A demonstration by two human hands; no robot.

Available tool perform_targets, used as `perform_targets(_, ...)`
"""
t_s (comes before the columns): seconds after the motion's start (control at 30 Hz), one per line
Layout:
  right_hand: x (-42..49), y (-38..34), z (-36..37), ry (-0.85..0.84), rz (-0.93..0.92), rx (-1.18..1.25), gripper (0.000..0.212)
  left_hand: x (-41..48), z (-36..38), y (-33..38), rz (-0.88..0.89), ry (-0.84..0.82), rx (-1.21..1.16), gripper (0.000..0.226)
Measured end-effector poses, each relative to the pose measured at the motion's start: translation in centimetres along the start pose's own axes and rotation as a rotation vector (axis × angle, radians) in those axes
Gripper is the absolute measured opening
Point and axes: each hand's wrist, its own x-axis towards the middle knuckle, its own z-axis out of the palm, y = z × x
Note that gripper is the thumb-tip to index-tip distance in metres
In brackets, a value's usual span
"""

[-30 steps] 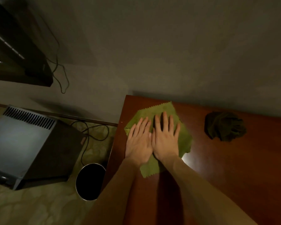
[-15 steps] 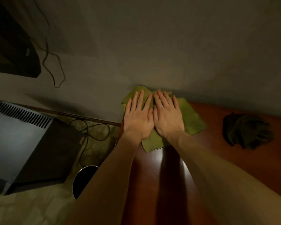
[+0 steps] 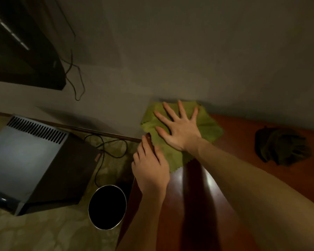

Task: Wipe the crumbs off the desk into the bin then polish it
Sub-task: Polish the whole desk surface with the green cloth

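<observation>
Hands apart: right hand (image 3: 179,131) splayed flat on green cloth (image 3: 210,127); left hand (image 3: 150,171) beside it at desk (image 3: 239,133) edge, grip unclear

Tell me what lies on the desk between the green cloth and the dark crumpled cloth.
Nothing: in the head view, only bare reddish-brown wooden desk top separates the flat green wiping cloth from the dark crumpled cloth.
</observation>
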Motion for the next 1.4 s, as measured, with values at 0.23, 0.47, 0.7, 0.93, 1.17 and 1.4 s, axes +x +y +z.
perform_targets(0.23,-9.4,-1.0,2.8,-0.001,-0.217,-0.029,0.063,-0.7,-0.3,0.3,-0.002,-0.058,-0.021,0.063)
perform_targets(0.47,-3.7,-0.4,1.3,0.047,0.164,0.084,0.065,-1.1,-0.6,-0.2,0.017,-0.039,-0.052,0.060)
perform_targets(0.7,-5.4,-1.1,1.9,0.001,-0.068,-0.030,0.068,-0.5,-0.3,-0.5,-0.002,-0.074,-0.067,0.062)
perform_targets(0.93,-12.1,-0.8,2.4,-0.011,0.102,0.028,0.065,-0.5,-1.3,-0.3,0.013,-0.132,-0.032,0.060)
perform_targets(1.17,-5.3,2.6,0.4,0.075,0.310,0.101,0.070,0.1,-0.5,0.6,0.051,-0.070,0.024,0.057)
perform_targets(1.4,-12.1,-1.3,3.1,0.005,-0.012,0.015,0.068,0.8,-0.5,0.2,-0.017,-0.076,-0.156,0.062)
